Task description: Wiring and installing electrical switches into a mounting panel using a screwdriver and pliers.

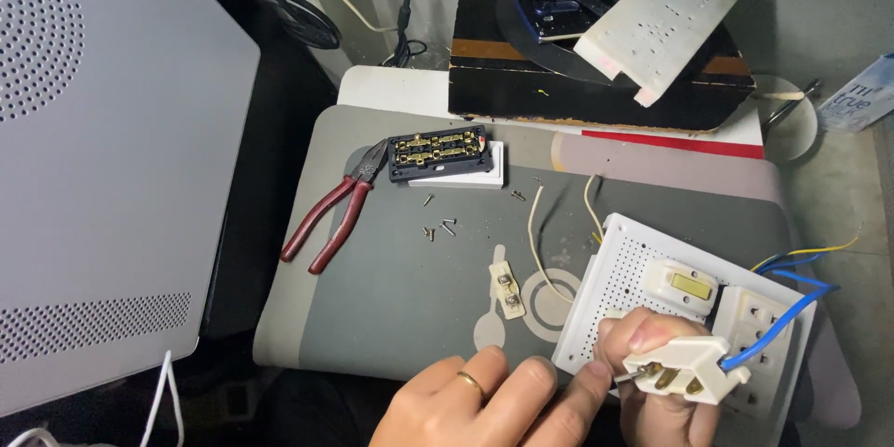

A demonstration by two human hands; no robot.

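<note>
My right hand (652, 382) grips a small white plug-like electrical part (684, 368) with brass contacts and a blue wire (782, 317) running from it. My left hand (475, 405), with a ring on one finger, reaches in from the left, its fingertip touching the part's metal end. Both hands are over the near corner of a white perforated board (619, 284) that carries a white switch (682, 285) and a white socket (756, 315). Blue and yellow wires trail off the board's right side.
Red-handled pliers (337, 209) lie at the mat's left, beside an opened black switch body with brass contacts (440, 153). Loose screws (438, 226), a small cream connector (507, 288) and a yellow wire (535, 233) rest on the grey mat (391, 307). A grey perforated case (102, 158) stands left; a black box (596, 74) behind.
</note>
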